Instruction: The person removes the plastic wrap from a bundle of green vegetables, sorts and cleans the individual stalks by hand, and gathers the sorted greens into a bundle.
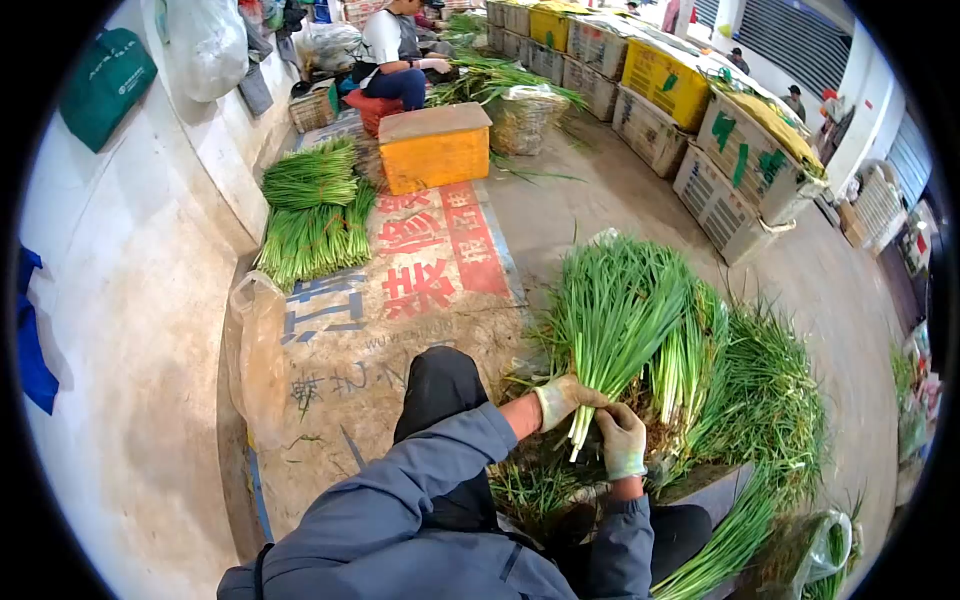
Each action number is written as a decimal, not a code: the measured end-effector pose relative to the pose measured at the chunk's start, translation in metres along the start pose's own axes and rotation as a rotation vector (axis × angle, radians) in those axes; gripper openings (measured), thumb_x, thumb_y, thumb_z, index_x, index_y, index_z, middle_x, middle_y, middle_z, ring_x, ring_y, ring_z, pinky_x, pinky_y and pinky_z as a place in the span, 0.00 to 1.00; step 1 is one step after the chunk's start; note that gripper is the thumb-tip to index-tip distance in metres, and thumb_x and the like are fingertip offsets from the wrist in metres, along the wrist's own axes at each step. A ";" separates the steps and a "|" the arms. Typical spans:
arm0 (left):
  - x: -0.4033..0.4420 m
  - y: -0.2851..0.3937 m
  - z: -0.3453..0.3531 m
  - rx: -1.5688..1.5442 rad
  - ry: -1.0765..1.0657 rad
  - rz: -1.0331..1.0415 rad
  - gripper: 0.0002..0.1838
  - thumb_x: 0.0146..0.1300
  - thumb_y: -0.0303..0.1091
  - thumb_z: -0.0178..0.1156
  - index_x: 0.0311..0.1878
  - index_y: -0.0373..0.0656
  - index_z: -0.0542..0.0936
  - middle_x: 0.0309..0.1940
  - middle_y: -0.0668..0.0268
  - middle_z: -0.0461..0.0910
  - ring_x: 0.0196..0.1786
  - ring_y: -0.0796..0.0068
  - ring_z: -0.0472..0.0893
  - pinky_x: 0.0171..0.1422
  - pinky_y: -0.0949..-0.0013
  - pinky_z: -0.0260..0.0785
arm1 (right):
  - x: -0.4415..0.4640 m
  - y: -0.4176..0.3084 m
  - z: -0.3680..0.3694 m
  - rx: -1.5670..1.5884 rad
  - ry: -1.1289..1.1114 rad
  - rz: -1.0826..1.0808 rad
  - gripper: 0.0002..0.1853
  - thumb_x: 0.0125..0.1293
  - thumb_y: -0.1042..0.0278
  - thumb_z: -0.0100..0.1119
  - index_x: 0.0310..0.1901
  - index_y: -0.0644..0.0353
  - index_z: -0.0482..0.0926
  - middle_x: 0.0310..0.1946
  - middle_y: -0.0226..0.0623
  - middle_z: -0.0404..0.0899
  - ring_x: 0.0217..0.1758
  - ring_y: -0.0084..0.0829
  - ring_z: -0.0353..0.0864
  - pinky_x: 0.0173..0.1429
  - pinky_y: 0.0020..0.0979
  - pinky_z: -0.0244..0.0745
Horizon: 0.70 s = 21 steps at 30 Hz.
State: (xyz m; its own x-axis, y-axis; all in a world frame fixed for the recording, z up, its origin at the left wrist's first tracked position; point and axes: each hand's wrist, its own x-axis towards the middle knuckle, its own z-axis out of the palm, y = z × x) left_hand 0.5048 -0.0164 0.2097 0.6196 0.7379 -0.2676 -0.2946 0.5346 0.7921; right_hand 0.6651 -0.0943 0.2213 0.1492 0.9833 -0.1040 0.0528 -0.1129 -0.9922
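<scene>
My left hand [566,400], in a pale glove, is closed around a bunch of chives [610,335] near its white stem ends. The green leaves point away from me, and the white tips [579,432] stick out below the hand. My right hand [623,440], also gloved, is beside the stems with its fingers bent and pinched together close to the left fingertips. Whatever lies between them is hidden. Next to my hands rests a heap of loose chives [683,375], some with brown roots and dirt. More tangled greens [765,395] spread to the right.
Tied green bundles [318,215] are stacked by the left wall. An orange box [434,148] stands ahead, with a seated person [395,55] and a full basket [525,118] behind it. Large crates [745,165] line the right. A plastic bag [258,350] lies against the wall.
</scene>
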 end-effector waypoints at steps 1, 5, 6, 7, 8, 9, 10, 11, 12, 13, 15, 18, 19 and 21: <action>-0.003 0.002 -0.001 -0.013 0.018 -0.017 0.24 0.55 0.36 0.75 0.55 0.38 0.83 0.45 0.62 0.86 0.47 0.70 0.84 0.54 0.66 0.75 | -0.004 -0.005 -0.002 0.055 -0.012 0.050 0.06 0.69 0.74 0.63 0.44 0.67 0.83 0.34 0.26 0.83 0.33 0.18 0.78 0.40 0.22 0.76; 0.020 -0.008 -0.006 0.249 0.102 -0.106 0.22 0.57 0.30 0.72 0.56 0.38 0.83 0.47 0.62 0.86 0.46 0.70 0.84 0.52 0.66 0.77 | -0.023 -0.027 -0.010 0.231 0.006 -0.010 0.06 0.70 0.73 0.62 0.43 0.67 0.83 0.30 0.30 0.82 0.27 0.20 0.78 0.34 0.23 0.75; 0.016 -0.011 -0.002 0.036 0.014 -0.070 0.22 0.56 0.27 0.72 0.56 0.37 0.84 0.47 0.61 0.87 0.47 0.71 0.84 0.53 0.67 0.77 | -0.029 -0.036 -0.016 0.204 0.022 -0.044 0.06 0.69 0.74 0.62 0.42 0.67 0.83 0.29 0.33 0.83 0.27 0.23 0.79 0.33 0.24 0.76; 0.021 -0.019 -0.003 0.091 0.025 0.064 0.22 0.56 0.26 0.71 0.55 0.35 0.83 0.47 0.60 0.87 0.46 0.69 0.85 0.52 0.66 0.78 | -0.036 -0.050 -0.019 0.311 0.051 -0.055 0.05 0.68 0.76 0.61 0.41 0.68 0.83 0.27 0.36 0.82 0.26 0.25 0.80 0.32 0.26 0.76; 0.021 -0.017 -0.004 0.080 0.043 -0.024 0.22 0.56 0.25 0.71 0.56 0.35 0.83 0.48 0.58 0.87 0.47 0.68 0.86 0.52 0.65 0.79 | -0.045 -0.059 -0.026 0.327 0.039 -0.116 0.04 0.68 0.76 0.61 0.40 0.68 0.83 0.27 0.37 0.82 0.26 0.26 0.80 0.31 0.27 0.76; 0.020 -0.014 -0.005 0.070 0.062 -0.110 0.22 0.57 0.24 0.70 0.56 0.34 0.83 0.49 0.57 0.87 0.47 0.66 0.86 0.52 0.63 0.80 | -0.052 -0.063 -0.035 0.344 0.025 -0.178 0.04 0.68 0.77 0.60 0.39 0.68 0.83 0.26 0.37 0.81 0.26 0.27 0.80 0.31 0.28 0.76; 0.022 -0.009 -0.002 0.074 0.059 -0.108 0.22 0.57 0.24 0.70 0.56 0.34 0.83 0.49 0.57 0.87 0.47 0.66 0.86 0.52 0.63 0.80 | -0.059 -0.059 -0.043 0.452 -0.076 -0.265 0.07 0.65 0.76 0.64 0.43 0.69 0.83 0.28 0.38 0.83 0.27 0.28 0.81 0.32 0.29 0.78; 0.025 -0.002 0.003 0.129 0.111 -0.188 0.21 0.57 0.23 0.69 0.56 0.33 0.82 0.49 0.56 0.86 0.48 0.65 0.87 0.52 0.62 0.80 | -0.062 -0.067 -0.050 0.452 -0.073 -0.268 0.07 0.65 0.76 0.64 0.43 0.69 0.83 0.28 0.38 0.83 0.27 0.28 0.81 0.32 0.29 0.78; 0.027 0.004 0.009 0.186 0.160 -0.265 0.21 0.57 0.22 0.68 0.56 0.33 0.82 0.50 0.55 0.86 0.48 0.64 0.87 0.52 0.61 0.81 | -0.066 -0.077 -0.058 0.097 -0.300 -0.227 0.10 0.64 0.75 0.66 0.46 0.69 0.83 0.31 0.38 0.84 0.31 0.29 0.83 0.36 0.29 0.79; 0.027 0.000 0.005 0.190 0.153 -0.264 0.21 0.57 0.22 0.68 0.56 0.33 0.82 0.50 0.55 0.86 0.48 0.64 0.87 0.52 0.61 0.81 | -0.069 -0.084 -0.063 -0.265 -0.516 -0.175 0.13 0.63 0.74 0.69 0.49 0.68 0.83 0.34 0.39 0.85 0.34 0.30 0.85 0.40 0.29 0.81; 0.021 -0.018 -0.009 -0.160 0.047 -0.149 0.20 0.58 0.22 0.66 0.55 0.33 0.83 0.49 0.54 0.87 0.51 0.63 0.86 0.56 0.61 0.80 | -0.067 -0.050 -0.047 -0.428 -0.535 0.028 0.21 0.62 0.68 0.72 0.55 0.67 0.81 0.46 0.39 0.86 0.49 0.27 0.84 0.54 0.28 0.79; 0.025 -0.028 -0.004 0.307 0.104 -0.081 0.19 0.61 0.29 0.66 0.56 0.36 0.83 0.50 0.59 0.87 0.49 0.68 0.84 0.62 0.65 0.73 | -0.040 -0.006 -0.047 -0.037 0.043 0.195 0.22 0.67 0.62 0.67 0.57 0.68 0.78 0.48 0.39 0.84 0.44 0.26 0.84 0.46 0.29 0.83; 0.006 -0.010 0.013 0.356 0.101 -0.120 0.19 0.62 0.30 0.66 0.56 0.37 0.84 0.49 0.61 0.87 0.47 0.69 0.84 0.61 0.66 0.72 | -0.037 -0.015 -0.035 -0.046 0.099 0.147 0.19 0.70 0.64 0.61 0.57 0.69 0.77 0.45 0.39 0.84 0.41 0.28 0.84 0.43 0.30 0.82; 0.005 -0.022 0.018 0.238 0.040 -0.056 0.20 0.64 0.35 0.67 0.57 0.38 0.83 0.45 0.64 0.86 0.47 0.71 0.83 0.57 0.64 0.73 | -0.030 -0.007 -0.024 -0.075 0.033 0.044 0.18 0.71 0.65 0.60 0.56 0.68 0.78 0.43 0.39 0.84 0.37 0.27 0.85 0.38 0.30 0.82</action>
State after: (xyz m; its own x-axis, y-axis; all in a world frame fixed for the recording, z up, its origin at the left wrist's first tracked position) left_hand 0.5272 -0.0319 0.2003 0.5995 0.7281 -0.3324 -0.0779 0.4664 0.8811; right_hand 0.6844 -0.1267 0.2334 0.1850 0.9722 -0.1437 0.1187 -0.1673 -0.9787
